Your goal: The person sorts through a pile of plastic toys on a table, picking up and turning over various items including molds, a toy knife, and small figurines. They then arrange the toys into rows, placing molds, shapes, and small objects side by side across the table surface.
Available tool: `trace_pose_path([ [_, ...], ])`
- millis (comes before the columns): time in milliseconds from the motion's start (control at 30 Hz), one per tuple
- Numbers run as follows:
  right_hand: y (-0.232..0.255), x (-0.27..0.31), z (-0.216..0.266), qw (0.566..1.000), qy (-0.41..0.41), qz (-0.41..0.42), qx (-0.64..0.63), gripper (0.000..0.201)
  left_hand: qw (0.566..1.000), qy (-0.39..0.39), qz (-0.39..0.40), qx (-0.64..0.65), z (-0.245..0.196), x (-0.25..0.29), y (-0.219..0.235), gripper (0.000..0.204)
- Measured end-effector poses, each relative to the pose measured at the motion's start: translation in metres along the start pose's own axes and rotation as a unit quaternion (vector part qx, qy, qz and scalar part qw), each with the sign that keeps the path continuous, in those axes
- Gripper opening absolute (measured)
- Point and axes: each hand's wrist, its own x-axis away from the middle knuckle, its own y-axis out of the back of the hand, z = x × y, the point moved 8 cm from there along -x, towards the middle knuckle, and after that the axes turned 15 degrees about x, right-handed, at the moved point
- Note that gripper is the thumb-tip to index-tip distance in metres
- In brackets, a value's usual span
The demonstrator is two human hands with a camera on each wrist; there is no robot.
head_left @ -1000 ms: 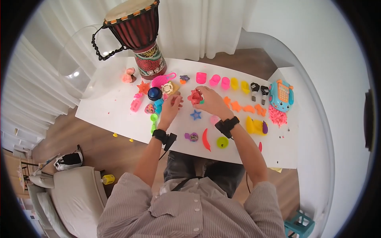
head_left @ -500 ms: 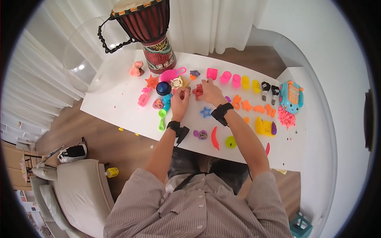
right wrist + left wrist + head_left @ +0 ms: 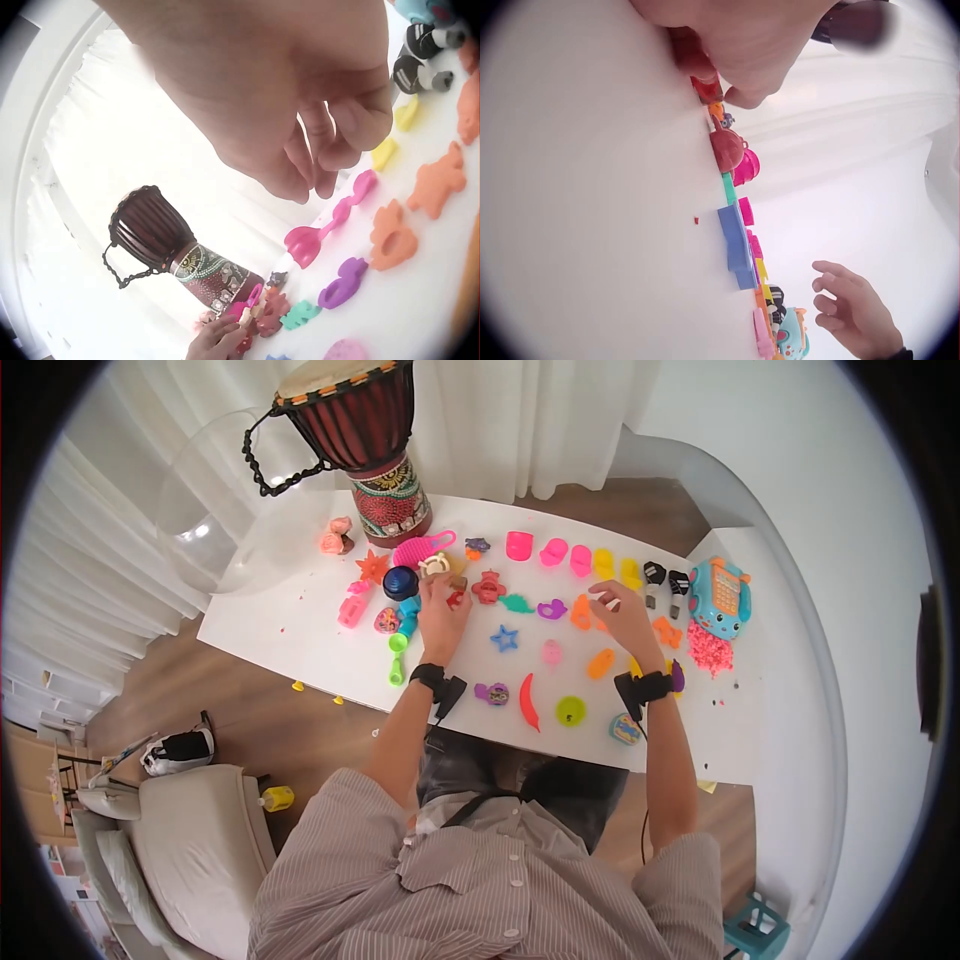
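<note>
My left hand [image 3: 443,620] is low over the table beside the blue dome-shaped toy [image 3: 400,582]. Its fingers pinch a small red toy piece [image 3: 707,88], mostly hidden by the hand. Right of it lies a red toy mould [image 3: 488,587] with a rounded body, touched by neither hand. My right hand [image 3: 625,622] hovers with loosely bent fingers and nothing in them, above the row of orange moulds [image 3: 394,238]. Between the hands are a green dinosaur-like mould [image 3: 516,603], a purple mould [image 3: 551,609] and a blue star mould [image 3: 504,638].
A tall carved drum [image 3: 390,500] stands at the table's back left. Pink and yellow toys [image 3: 580,560] line the back. A toy telephone [image 3: 720,598] sits at the right beside pink crumbs [image 3: 710,652]. A red curved toy [image 3: 528,703] and a green round one [image 3: 570,711] lie near the front.
My right hand has let go of the red mould, which now stands on the table, and has moved right over the orange moulds. The left hand stays near the blue dome toy.
</note>
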Motion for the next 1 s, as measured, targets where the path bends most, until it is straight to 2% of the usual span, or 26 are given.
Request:
trace_pose_path([
  [133, -0.017, 0.014, 0.008, 1.000, 0.004, 0.030, -0.006, 0.026, 0.999, -0.005, -0.009, -0.041, -0.001, 0.001, -0.002, 0.037],
  [233, -0.036, 0.008, 0.041, 0.998, 0.046, 0.032, -0.017, 0.025, 0.998, 0.003, -0.017, -0.067, 0.003, 0.001, -0.001, 0.031],
  [300, -0.056, -0.004, 0.067, 0.993, 0.085, 0.072, -0.025, 0.027, 0.998, 0.040, 0.002, -0.043, 0.009, 0.000, -0.004, 0.036],
  [333, -0.066, -0.012, 0.077, 0.993, 0.085, 0.071, -0.028, 0.027, 0.998, 0.039, 0.002, -0.045, 0.009, -0.001, -0.003, 0.036],
  [400, -0.090, -0.028, 0.101, 0.985, 0.163, 0.056, -0.004, 0.034, 0.999, 0.048, 0.005, -0.018, 0.009, -0.002, -0.004, 0.035],
  [433, -0.102, -0.036, 0.109, 0.985, 0.163, 0.055, -0.006, 0.034, 0.999, 0.047, 0.006, -0.020, 0.007, -0.003, -0.004, 0.035],
  [533, -0.125, -0.051, 0.136, 0.984, 0.166, 0.038, 0.043, 0.038, 0.999, 0.032, -0.001, -0.003, 0.002, -0.004, -0.001, 0.034],
  [600, -0.133, -0.056, 0.151, 0.984, 0.169, 0.036, 0.050, 0.034, 0.999, -0.035, -0.014, -0.020, -0.008, -0.005, 0.001, 0.033],
  [633, -0.134, -0.060, 0.156, 0.984, 0.168, 0.035, 0.045, 0.034, 0.999, -0.030, -0.012, -0.009, -0.007, -0.005, 0.000, 0.033],
  [733, -0.144, -0.074, 0.160, 0.980, 0.176, 0.048, 0.080, 0.030, 1.000, -0.014, -0.012, 0.008, -0.004, -0.006, 0.000, 0.030],
  [833, -0.147, -0.079, 0.149, 0.976, 0.164, 0.098, 0.106, 0.027, 0.999, 0.012, 0.012, 0.037, 0.001, -0.006, -0.004, 0.034],
  [933, -0.132, -0.076, 0.137, 0.986, 0.127, 0.075, 0.077, 0.027, 0.999, 0.017, 0.018, 0.023, 0.001, -0.004, -0.005, 0.032],
  [1000, -0.106, -0.071, 0.128, 0.979, 0.198, -0.026, 0.035, 0.029, 1.000, 0.018, 0.018, 0.019, -0.004, -0.005, -0.003, 0.028],
])
